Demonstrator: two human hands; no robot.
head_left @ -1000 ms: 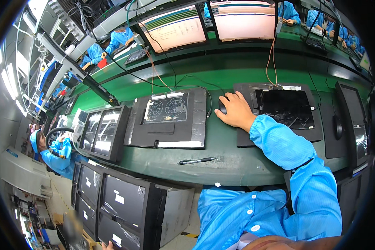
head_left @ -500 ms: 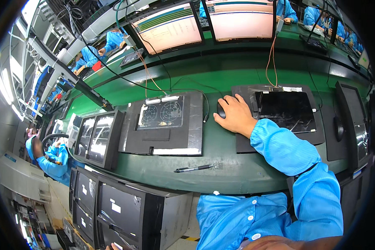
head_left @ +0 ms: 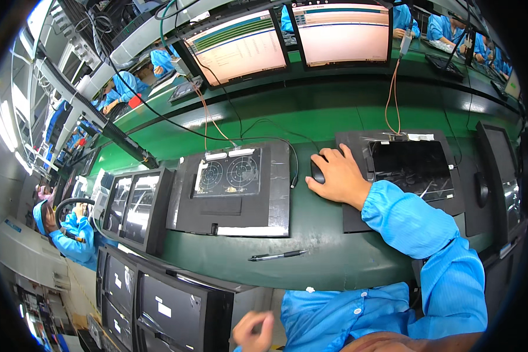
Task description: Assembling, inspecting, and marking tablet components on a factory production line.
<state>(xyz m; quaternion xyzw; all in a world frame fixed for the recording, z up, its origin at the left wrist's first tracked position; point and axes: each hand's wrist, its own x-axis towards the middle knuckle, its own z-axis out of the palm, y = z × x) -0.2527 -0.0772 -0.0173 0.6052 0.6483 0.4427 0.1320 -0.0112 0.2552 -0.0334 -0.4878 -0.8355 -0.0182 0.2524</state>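
Note:
My right hand (head_left: 341, 179) rests over a black computer mouse (head_left: 317, 171), thumb and fingers around it, on the green bench between two black foam fixtures. Just right of that hand, the right fixture (head_left: 351, 144) bears a dark glossy display panel (head_left: 410, 167) with its screen black. My left hand (head_left: 254, 331) is at the bottom edge, off the bench, beside a rack of black trays. Its fingers are curled, a little blurred, and nothing shows in them. Left of the mouse, the other fixture (head_left: 276, 193) carries a clear-covered panel (head_left: 227, 174) with two circular target patterns.
A black pen (head_left: 277, 256) lies near the bench's front edge. Two lit monitors (head_left: 234, 47) hang behind the bench, with cables drooping down. Black framed trays (head_left: 136, 205) stand at left, more in the rack (head_left: 170, 293) below. A second mouse (head_left: 481, 189) sits far right. Co-workers in blue sit around.
My left hand has risen from the trays at the lower left and moved right, toward my body. My right hand stays on the mouse. The whole view has shifted slightly.

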